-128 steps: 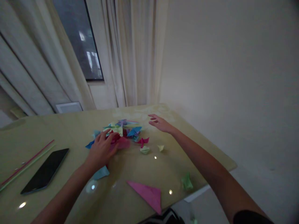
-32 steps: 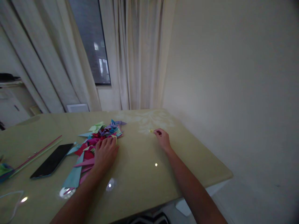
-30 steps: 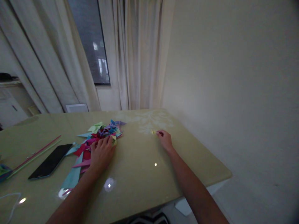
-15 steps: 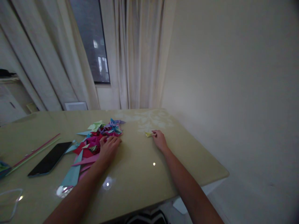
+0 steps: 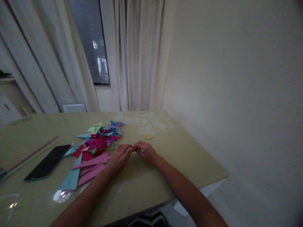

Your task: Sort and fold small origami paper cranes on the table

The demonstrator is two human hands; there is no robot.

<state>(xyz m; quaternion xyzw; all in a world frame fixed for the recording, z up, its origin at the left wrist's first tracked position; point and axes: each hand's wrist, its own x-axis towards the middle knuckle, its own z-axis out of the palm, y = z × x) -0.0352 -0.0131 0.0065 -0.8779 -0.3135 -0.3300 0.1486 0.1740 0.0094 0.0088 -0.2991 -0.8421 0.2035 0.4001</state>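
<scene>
Pink and pale green, two thin sticks, a pink stick and a green stick, lie side by side at the left of my view. Next to them rests a black phone; I can read no maker's name on its dark face.

Further right spreads the folded paper pile, magenta, red, blue and violet shapes heaped together. A light-blue paper wedge and flat pink paper strips lie on its near side. I judge all of it nearly weightless, stiff along the creases but easily crushed, and apt to skate on the glossy table. I would pinch each piece lightly by a thick folded edge and spare the thin points. I make out no print or labels on the paper.

The left hand sits just right of the strips, fingers bent, tips meeting those of the right hand. From here I cannot tell whether either grips anything; their fingers hide what may be between them. Just beyond the right hand, apart from it, a small yellow folded piece sits alone, probably the easiest to dent.
</scene>
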